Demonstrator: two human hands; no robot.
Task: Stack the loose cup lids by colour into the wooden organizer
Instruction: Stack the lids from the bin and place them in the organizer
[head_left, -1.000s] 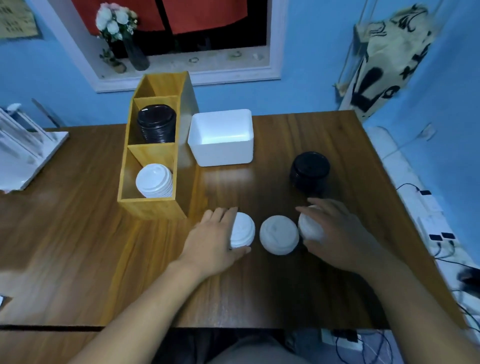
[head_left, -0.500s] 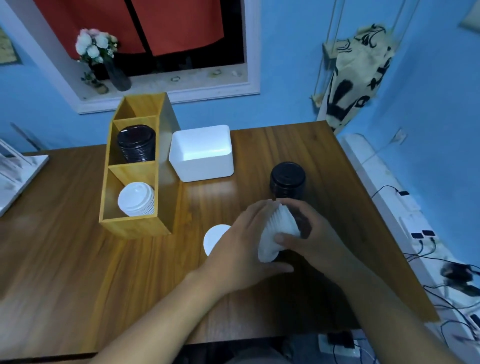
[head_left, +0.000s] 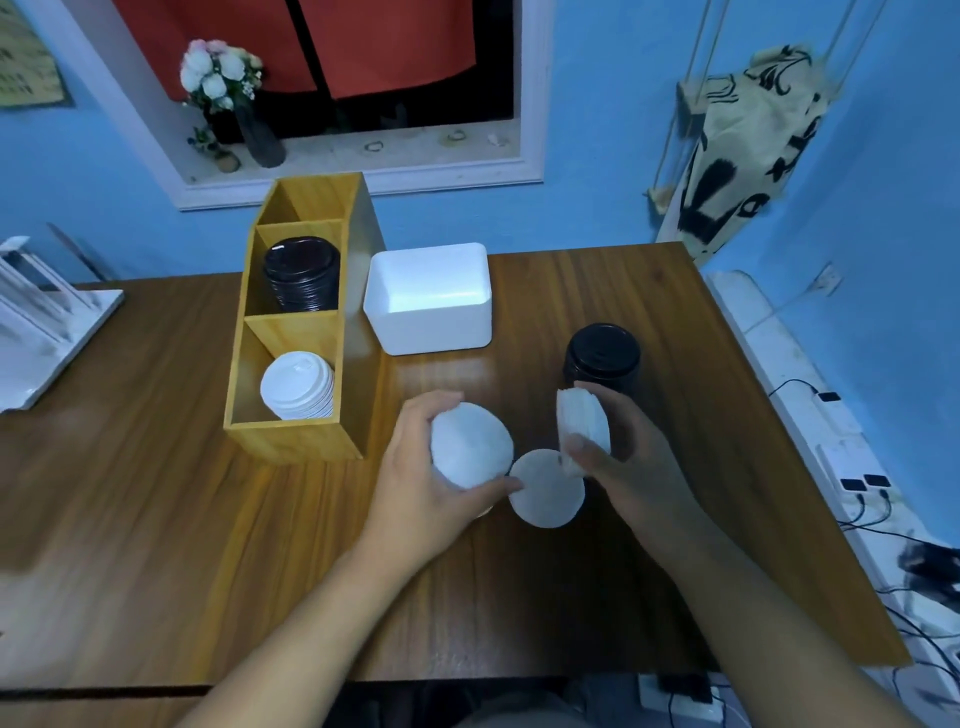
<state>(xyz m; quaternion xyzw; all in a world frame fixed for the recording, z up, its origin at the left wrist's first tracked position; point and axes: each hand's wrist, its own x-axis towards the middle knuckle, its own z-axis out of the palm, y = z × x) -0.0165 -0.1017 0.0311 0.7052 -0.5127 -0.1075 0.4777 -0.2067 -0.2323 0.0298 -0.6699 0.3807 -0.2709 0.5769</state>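
The hands have drawn apart. The left hand (head_left: 421, 486) now grips a tilted white lid (head_left: 470, 447) and the right hand (head_left: 641, 467) pinches a small stack of white lids (head_left: 584, 428). A loose white lid (head_left: 545, 491) lies on the counter (head_left: 156, 467) between them. None has reached the wooden organizer (head_left: 296, 441) yet.

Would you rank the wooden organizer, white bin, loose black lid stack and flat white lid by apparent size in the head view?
1. wooden organizer
2. white bin
3. loose black lid stack and flat white lid look alike; the lid lies nearer the camera, so unranked.
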